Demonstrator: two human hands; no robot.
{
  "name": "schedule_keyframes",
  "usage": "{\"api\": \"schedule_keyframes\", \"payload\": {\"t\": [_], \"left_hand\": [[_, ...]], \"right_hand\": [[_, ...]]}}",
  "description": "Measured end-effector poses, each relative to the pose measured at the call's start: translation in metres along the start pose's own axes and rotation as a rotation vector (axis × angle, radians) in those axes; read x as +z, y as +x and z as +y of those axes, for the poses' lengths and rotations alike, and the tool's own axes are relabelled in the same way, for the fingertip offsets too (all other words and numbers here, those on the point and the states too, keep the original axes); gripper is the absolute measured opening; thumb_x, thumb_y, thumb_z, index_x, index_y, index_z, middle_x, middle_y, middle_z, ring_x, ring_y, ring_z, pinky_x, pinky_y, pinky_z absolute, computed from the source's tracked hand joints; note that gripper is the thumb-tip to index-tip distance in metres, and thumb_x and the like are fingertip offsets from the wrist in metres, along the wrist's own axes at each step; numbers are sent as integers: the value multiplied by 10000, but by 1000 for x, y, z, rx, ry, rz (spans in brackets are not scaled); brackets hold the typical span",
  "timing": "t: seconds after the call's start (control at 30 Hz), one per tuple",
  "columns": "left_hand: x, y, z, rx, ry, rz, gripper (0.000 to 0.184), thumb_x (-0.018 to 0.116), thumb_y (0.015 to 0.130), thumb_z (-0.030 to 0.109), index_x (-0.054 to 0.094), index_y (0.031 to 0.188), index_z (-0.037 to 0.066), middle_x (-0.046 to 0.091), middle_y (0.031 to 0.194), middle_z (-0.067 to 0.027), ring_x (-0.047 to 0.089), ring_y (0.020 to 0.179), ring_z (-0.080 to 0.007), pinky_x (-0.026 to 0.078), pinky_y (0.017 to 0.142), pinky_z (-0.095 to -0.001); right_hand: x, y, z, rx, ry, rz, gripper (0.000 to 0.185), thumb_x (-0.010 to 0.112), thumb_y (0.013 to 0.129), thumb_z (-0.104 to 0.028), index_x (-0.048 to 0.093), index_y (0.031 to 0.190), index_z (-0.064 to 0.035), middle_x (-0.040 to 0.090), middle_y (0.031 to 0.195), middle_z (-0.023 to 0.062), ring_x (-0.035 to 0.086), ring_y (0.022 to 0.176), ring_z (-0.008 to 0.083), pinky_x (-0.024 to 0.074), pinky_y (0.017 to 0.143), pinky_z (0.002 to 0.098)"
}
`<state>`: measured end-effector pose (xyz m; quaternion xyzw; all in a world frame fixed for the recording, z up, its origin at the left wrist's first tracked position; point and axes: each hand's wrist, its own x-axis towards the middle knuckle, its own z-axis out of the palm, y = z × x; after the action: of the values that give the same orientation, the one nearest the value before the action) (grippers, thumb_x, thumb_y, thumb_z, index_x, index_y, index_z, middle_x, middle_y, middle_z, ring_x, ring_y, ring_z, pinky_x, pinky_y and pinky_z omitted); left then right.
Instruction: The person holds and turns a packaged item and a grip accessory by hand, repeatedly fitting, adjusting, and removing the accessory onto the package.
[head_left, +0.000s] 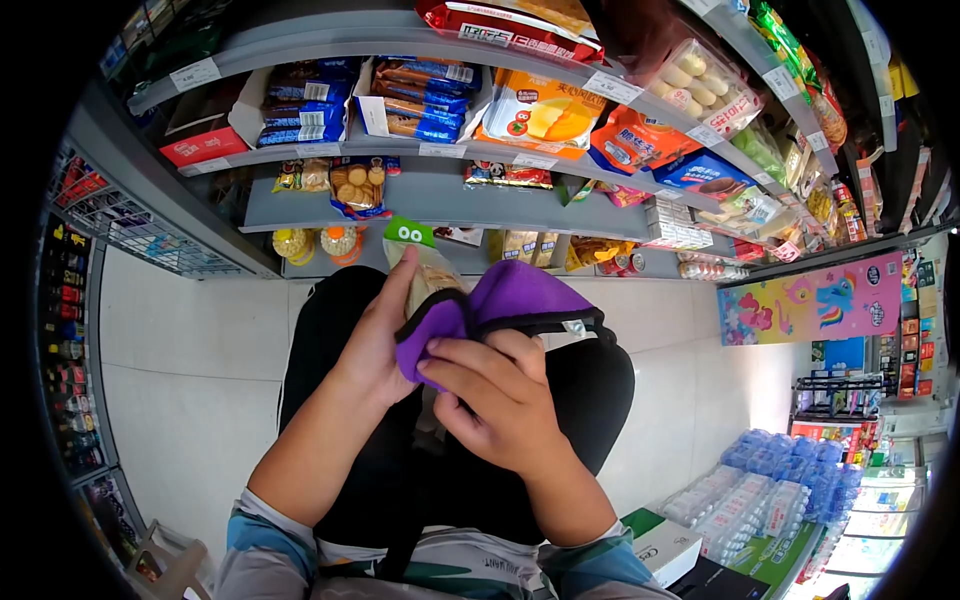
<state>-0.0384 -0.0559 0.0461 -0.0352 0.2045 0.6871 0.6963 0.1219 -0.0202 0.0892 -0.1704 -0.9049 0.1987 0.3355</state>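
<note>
My left hand [378, 335] is closed around a snack bag [432, 272], whose green top carries two white cartoon eyes. The bag stands up over my lap, its lower part hidden by cloth and fingers. A purple cloth [530, 292] with black edging and a small white tag drapes against it. My right hand [500, 400] grips a fold of this cloth, fingers bent over it and pressing it toward the bag. Both hands are close together above my black-clad knees.
Grey shelves [420, 205] with packaged snacks curve across the front. Round biscuits in a bag [358, 190] lie on the lower shelf. Bottled-water packs [740, 505] and a white-green box [660, 545] stand at the right rear. A wire basket [135, 225] hangs at left.
</note>
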Motion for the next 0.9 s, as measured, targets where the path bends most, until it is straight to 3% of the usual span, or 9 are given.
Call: {"api": "schedule_keyframes", "payload": {"t": [0.17,0.37,0.43,0.47,0.53,0.63,0.8,0.83,0.9], "left_hand": [[3,2,8,-6,-137,-65,441,517,1046,452,586,1268,77,678,1150,-115,669,1073,-254,541,961,-397],[10,2,10,179,-77,77,443,515,1044,455,582,1263,76,673,1159,-108,666,1098,-268,537,974,-422],[8,0,14,197,-45,42,457,520,1044,454,549,1299,76,649,1212,-102,649,1125,-246,524,988,-407],[8,-1,15,214,-17,8,476,526,1044,452,516,1334,75,625,1264,-96,633,1151,-224,510,1002,-393],[6,-1,14,269,16,15,472,563,1034,425,516,1341,70,627,1255,-89,625,1151,-218,515,988,-394],[1,-4,10,248,135,17,417,603,1023,382,510,1295,79,607,1280,-95,605,1172,-223,518,987,-400],[-6,-4,-9,214,420,-80,429,627,1017,265,392,1359,154,491,1445,-142,506,1329,-265,476,1070,-464],[-3,-6,-7,197,454,-118,611,674,988,230,266,1437,162,442,1488,-153,467,1363,-264,431,1109,-460],[-5,-7,-5,215,498,-175,656,683,982,231,236,1458,163,439,1493,-149,462,1367,-265,408,1122,-456]], "right_hand": [[-1,-4,2,-23,88,-117,390,792,674,-89,724,1054,-140,672,1185,-10,555,1021,257,435,817,374],[-2,-3,2,30,102,-136,252,722,646,-24,713,884,-106,709,926,17,600,869,241,487,783,335],[-2,-16,15,302,201,-246,227,724,685,-99,678,908,-108,655,770,48,644,743,278,515,662,377],[4,-18,16,404,239,-101,331,699,720,-133,620,1036,-77,594,623,52,612,549,287,496,533,370],[0,-17,11,590,173,-66,617,755,754,-191,504,1294,-28,595,622,41,598,506,274,484,506,351],[-1,-3,4,538,66,-77,884,815,760,-250,340,1450,30,584,604,25,591,481,248,464,475,334],[6,-7,8,490,49,-69,970,849,753,-285,305,1502,5,674,705,59,698,628,250,520,566,308],[7,-9,11,434,49,-36,939,843,766,-276,315,1493,-4,704,752,81,737,706,247,543,625,291],[6,-12,16,517,213,-6,891,828,794,-264,325,1485,-10,725,838,108,747,794,252,551,690,297]]}}
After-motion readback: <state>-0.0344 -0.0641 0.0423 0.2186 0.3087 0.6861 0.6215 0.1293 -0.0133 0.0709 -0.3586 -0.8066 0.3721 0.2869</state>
